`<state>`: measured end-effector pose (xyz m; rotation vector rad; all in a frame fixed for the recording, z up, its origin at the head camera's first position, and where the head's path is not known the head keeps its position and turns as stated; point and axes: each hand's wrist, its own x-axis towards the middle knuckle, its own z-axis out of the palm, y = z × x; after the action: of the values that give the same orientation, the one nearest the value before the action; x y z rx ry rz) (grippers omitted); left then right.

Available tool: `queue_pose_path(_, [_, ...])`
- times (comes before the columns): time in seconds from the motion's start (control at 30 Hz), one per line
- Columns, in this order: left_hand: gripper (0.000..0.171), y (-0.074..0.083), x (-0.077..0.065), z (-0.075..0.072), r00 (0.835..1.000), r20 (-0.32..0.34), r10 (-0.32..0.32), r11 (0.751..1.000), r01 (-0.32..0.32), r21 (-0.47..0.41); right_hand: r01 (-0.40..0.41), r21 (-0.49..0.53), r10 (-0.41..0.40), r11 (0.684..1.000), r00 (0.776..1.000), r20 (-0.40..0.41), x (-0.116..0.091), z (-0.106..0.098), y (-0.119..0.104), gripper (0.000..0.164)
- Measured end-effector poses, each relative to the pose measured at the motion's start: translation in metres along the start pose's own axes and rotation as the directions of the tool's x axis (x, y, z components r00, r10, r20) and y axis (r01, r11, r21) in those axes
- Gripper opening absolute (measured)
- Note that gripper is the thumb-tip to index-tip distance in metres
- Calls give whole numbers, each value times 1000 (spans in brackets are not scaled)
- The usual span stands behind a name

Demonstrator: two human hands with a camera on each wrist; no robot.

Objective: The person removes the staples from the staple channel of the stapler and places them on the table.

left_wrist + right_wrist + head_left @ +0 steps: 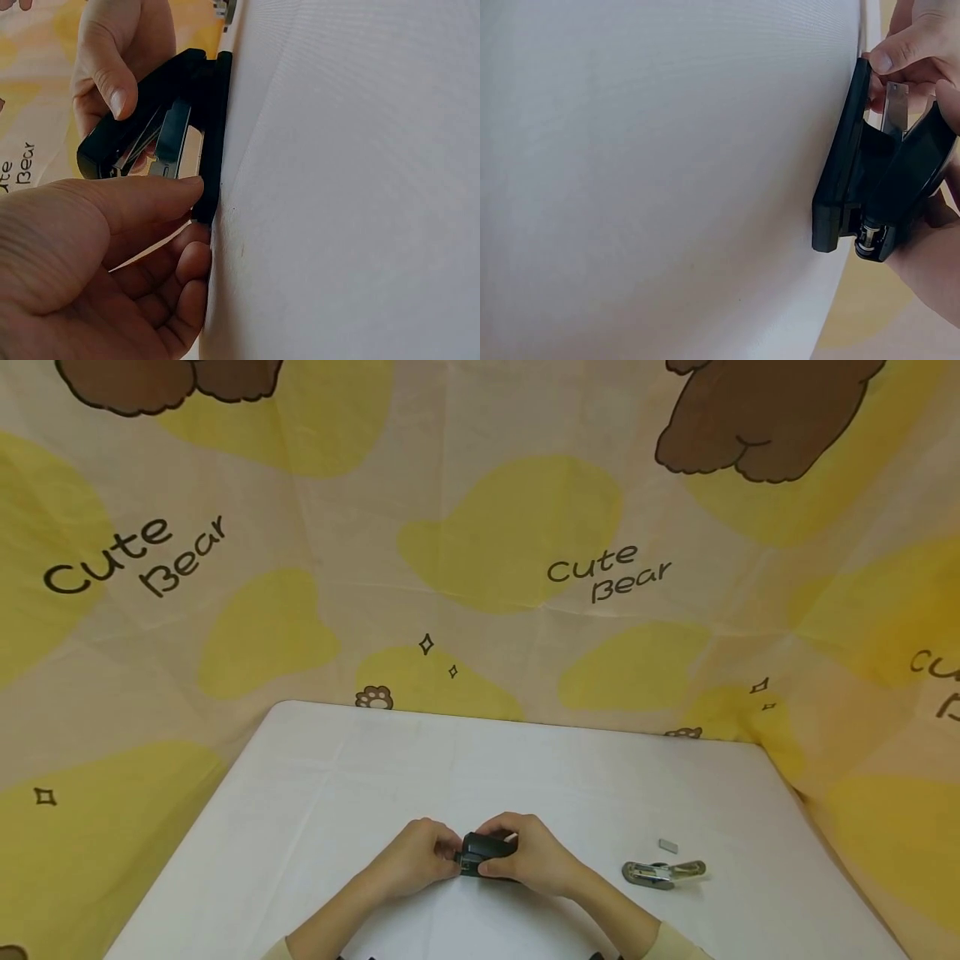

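Note:
A black stapler [486, 846] stands on the white table between both hands, its upper arm lifted from the base. The metal staple rail [174, 135] shows between arm and base in the left wrist view. With thumb and fingers, my left hand [422, 857] pinches the front end of the base, low at the tabletop. My right hand [542, 857] grips the lifted upper arm, thumb on one side and fingers on the other. The stapler's hinge end [870, 238], with a metal pin, faces the camera in the right wrist view.
To the right on the white table [390, 768] lies a second, smaller stapler [651, 875], opened out, with a metallic look. A small grey block [667, 846], like a strip of staples, lies just behind it. A printed cloth [510, 527] hangs behind the table.

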<state>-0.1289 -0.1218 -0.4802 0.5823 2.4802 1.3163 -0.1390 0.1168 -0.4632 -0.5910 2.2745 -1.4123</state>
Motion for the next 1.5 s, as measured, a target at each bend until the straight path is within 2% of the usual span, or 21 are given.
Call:
queue_pose_path(0.37, [26,1,0,-2,1000,-1,-2,1000,2,10,7,23,-7,1000,1000,-9,-5,-5,-9,34])
queue_pose_path(0.83, [24,-1,0,0,1000,-13,2,999,-2,32,14,-34,-15,999,999,-37,-8,-10,-8,35])
queue_pose_path(1.1, [24,0,-1,-1,1000,-17,-1,1000,2,21,73,-82,-76,994,996,-43,-11,-12,-7,41])
queue_pose_path(1.5, [23,1,-1,-1,1000,-12,-7,1000,7,8,67,-74,-71,995,996,-58,-17,-19,-8,37])
